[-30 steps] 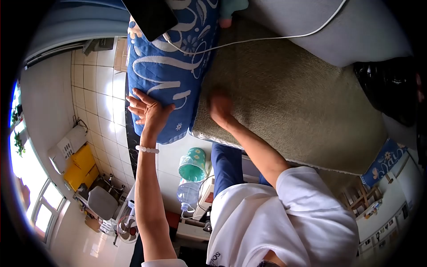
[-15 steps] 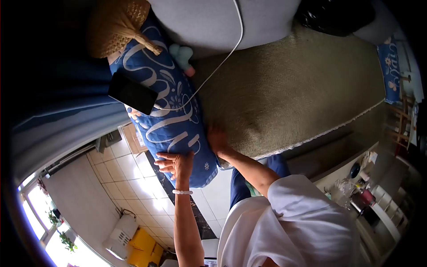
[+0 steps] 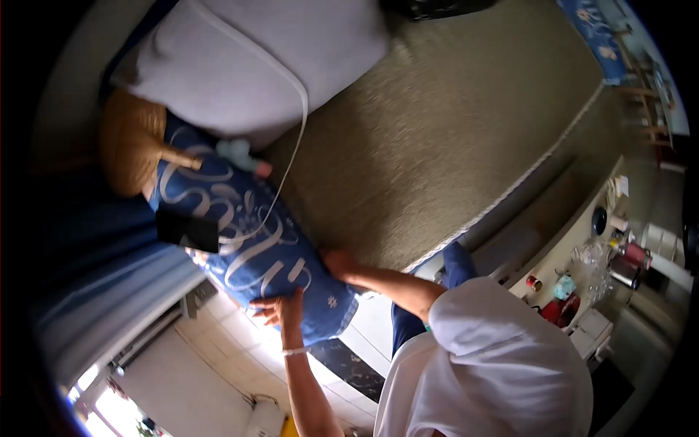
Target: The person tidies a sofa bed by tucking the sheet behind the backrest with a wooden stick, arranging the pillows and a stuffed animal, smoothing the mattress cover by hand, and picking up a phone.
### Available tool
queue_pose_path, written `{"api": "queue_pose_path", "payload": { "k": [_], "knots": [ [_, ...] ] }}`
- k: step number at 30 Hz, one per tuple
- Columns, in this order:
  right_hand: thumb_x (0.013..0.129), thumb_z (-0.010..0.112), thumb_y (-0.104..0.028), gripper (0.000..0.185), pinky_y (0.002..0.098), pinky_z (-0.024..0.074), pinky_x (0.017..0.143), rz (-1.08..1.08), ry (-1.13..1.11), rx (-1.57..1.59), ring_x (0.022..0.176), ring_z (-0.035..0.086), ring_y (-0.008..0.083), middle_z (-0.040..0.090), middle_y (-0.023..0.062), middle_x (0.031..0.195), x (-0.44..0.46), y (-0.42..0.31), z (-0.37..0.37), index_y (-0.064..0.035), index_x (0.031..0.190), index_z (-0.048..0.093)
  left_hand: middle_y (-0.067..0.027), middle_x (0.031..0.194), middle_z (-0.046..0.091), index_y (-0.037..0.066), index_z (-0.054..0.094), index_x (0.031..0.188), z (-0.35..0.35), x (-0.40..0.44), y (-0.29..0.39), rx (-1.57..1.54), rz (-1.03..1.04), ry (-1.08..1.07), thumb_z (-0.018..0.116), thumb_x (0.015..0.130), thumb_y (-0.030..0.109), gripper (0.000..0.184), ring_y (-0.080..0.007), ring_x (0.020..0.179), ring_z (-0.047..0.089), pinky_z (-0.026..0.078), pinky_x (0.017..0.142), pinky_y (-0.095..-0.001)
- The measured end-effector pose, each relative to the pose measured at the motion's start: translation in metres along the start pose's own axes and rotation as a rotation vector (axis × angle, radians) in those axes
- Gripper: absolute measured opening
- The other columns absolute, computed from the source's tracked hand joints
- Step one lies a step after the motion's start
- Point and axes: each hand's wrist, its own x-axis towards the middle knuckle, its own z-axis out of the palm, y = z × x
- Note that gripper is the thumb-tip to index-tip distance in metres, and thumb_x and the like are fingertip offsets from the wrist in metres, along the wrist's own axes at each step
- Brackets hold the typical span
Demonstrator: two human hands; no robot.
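My left hand (image 3: 282, 312) rests with fingers spread on the outer side of a blue cover (image 3: 251, 247) with white lettering, over the sofa's arm. At the seam between that cover and the brown seat cover (image 3: 437, 138), my right hand (image 3: 340, 265) presses in; its fingers are blurred and partly hidden. A black phone (image 3: 188, 231) with a white cable (image 3: 297, 138) plugged in lies on the blue cover.
A woven straw fan (image 3: 133, 146) and a pale teal plush item (image 3: 237, 154) lie near a large grey cushion (image 3: 255, 58). A black bag (image 3: 451, 6) is at the top edge. Small items crowd a table (image 3: 520, 288) on the right.
The head view has turned and shifted, bringing the straw fan and the cluttered table into sight. My left hand stays on the blue cover; my right hand has moved to the seam beside it.
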Motion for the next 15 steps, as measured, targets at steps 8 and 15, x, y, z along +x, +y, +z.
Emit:
{"api": "queue_pose_path", "payload": {
  "k": [8, 15],
  "knots": [
    [0.065, 0.064, -0.015, 0.044, 0.0447, 0.0406, 0.086, -0.310, -0.136, -0.595, 0.113, 0.042, 0.0294, 0.050, 0.0119, 0.113, -0.064, 0.015, -0.089, -0.0065, 0.107, 0.053, -0.0250, 0.139, -0.016, 0.011, -0.024, 0.132, -0.009, -0.007, 0.002, -0.030, 0.075, -0.015, 0.075, 0.061, 0.034, 0.124, -0.0543, 0.124, -0.002, 0.020, 0.091, -0.0685],
    [0.069, 0.061, -0.015, 0.061, 0.0669, 0.0188, 0.094, -0.243, -0.135, -0.702, 0.134, 0.005, 0.0260, 0.007, 0.0010, 0.146, -0.211, 0.121, -0.122, -0.0245, 0.126, 0.044, -0.0233, 0.141, -0.012, 0.011, -0.018, 0.135, -0.011, -0.034, 0.002, 0.001, 0.141, 0.078, 0.074, 0.064, 0.031, 0.118, -0.0516, 0.126, 0.000, 0.021, 0.091, -0.0674]
  ]
}}
